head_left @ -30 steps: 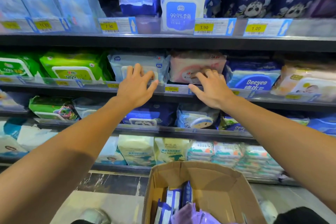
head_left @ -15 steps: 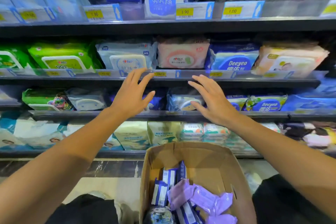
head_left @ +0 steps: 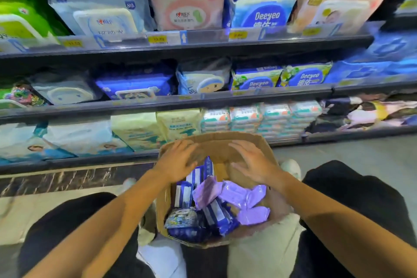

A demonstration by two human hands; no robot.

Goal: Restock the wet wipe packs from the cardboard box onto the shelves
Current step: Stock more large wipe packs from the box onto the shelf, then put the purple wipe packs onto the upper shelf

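Note:
An open cardboard box [head_left: 228, 144] stands on the floor between my knees. Inside lie purple wet wipe packs [head_left: 243, 201] and several dark blue packs [head_left: 216, 216]. My left hand [head_left: 178, 160] hovers over the box's left rim, fingers spread and holding nothing. My right hand [head_left: 255, 162] hovers over the box's right side, fingers also spread and empty. Three shelves [head_left: 180, 48] ahead carry rows of wipe packs, among them a pink pack [head_left: 187, 10] and a blue Deeyeo pack [head_left: 264, 14].
Price tags [head_left: 159, 39] run along the top shelf edge. My dark trouser legs [head_left: 352, 198] flank the box, with white shoes [head_left: 291, 167] near its far corners. A dark marble plinth [head_left: 67, 180] sits under the lowest shelf. Pale floor [head_left: 338, 149] extends right.
Both hands have dropped from the middle shelf edge down to just above the cardboard box. The view has tilted downward with them.

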